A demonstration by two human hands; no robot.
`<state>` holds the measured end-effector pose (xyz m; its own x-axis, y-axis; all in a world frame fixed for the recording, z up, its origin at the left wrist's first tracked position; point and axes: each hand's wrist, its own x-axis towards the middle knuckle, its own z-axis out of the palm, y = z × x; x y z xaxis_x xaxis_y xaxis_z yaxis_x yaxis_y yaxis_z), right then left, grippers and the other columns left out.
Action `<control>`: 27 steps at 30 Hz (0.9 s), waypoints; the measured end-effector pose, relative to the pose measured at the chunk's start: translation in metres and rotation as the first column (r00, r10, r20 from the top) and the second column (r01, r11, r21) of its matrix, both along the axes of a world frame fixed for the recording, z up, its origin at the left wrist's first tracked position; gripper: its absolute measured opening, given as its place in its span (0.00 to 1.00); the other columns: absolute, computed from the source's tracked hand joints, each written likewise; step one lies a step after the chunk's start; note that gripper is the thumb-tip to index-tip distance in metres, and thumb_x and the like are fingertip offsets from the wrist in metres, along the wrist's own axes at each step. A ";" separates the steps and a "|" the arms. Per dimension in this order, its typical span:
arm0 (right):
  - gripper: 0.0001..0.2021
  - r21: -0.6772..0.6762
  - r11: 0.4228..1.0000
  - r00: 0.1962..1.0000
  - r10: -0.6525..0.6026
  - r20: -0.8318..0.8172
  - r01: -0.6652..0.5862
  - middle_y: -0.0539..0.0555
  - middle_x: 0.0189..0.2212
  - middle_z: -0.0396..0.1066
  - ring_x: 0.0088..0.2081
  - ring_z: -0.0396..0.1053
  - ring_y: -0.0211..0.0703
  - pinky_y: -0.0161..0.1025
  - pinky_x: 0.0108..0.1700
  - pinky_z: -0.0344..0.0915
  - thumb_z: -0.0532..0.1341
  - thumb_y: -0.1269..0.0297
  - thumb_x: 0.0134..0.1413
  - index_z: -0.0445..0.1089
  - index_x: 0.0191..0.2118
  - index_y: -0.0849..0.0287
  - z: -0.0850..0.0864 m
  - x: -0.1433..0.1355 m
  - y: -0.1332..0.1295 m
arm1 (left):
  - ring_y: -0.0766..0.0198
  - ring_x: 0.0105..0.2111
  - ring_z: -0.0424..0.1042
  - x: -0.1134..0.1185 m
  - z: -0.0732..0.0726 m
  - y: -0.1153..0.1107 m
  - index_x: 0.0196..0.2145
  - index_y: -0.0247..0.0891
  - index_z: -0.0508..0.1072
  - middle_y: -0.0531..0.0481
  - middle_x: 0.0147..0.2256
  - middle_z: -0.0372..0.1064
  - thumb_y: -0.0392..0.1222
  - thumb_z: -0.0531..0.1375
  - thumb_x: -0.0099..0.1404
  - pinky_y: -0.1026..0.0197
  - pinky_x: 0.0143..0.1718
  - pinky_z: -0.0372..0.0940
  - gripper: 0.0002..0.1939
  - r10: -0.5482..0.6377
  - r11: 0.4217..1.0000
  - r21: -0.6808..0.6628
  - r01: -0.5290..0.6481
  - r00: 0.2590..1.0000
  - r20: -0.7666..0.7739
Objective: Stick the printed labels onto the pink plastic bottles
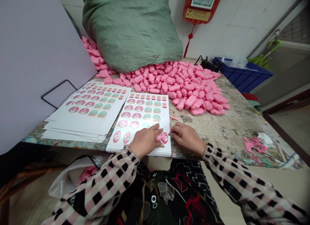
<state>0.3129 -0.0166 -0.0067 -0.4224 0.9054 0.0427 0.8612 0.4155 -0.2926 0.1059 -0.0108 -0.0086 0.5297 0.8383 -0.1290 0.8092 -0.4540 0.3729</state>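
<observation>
My left hand (146, 140) lies on the front of a stack of sticker sheets (155, 150), its fingers closed on a small pink plastic bottle (160, 137). Just right of the bottle is an oval pink sticker (165, 137); whether it is on the sheet or on the bottle I cannot tell. My right hand (185, 136) rests by the sheet's right edge, thumb and fingers pinched together. A thin dark sliver shows at its fingertips, too small to name. Rows of pink and green stickers (147, 110) cover the upper sheet.
A large heap of pink bottles (184, 84) spreads across the back, under a green sack (135, 31). More sticker sheets (79, 121) lie fanned at left. Pink scraps (256, 145) lie at right. A blue crate (242, 74) stands behind the worn table's (232, 131) far right edge.
</observation>
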 end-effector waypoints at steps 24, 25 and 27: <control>0.06 -0.152 0.956 0.926 -0.281 -0.251 0.249 0.48 0.27 0.67 0.30 0.63 0.38 0.34 0.33 0.55 0.57 0.63 0.53 0.67 0.28 0.57 -0.014 -0.013 -0.031 | 0.53 0.47 0.67 -0.001 -0.005 0.001 0.56 0.51 0.61 0.54 0.61 0.50 0.57 0.57 0.56 0.56 0.40 0.64 0.30 -0.037 0.996 0.077 0.043 0.996 -0.075; 0.06 -0.147 0.957 0.926 -0.280 -0.254 0.249 0.48 0.27 0.67 0.30 0.63 0.38 0.34 0.33 0.55 0.57 0.63 0.53 0.67 0.28 0.56 -0.014 -0.013 -0.033 | 0.53 0.47 0.67 -0.001 -0.005 0.001 0.56 0.50 0.61 0.53 0.61 0.51 0.57 0.57 0.56 0.56 0.40 0.64 0.30 -0.041 0.996 0.079 0.047 0.996 -0.073; 0.06 -0.135 0.961 0.927 -0.270 -0.261 0.242 0.49 0.28 0.67 0.31 0.64 0.38 0.34 0.34 0.55 0.56 0.63 0.54 0.67 0.29 0.56 -0.015 -0.015 -0.036 | 0.53 0.46 0.68 -0.001 -0.005 0.001 0.55 0.50 0.61 0.53 0.61 0.51 0.57 0.57 0.56 0.56 0.40 0.64 0.30 -0.046 0.995 0.085 0.052 0.996 -0.070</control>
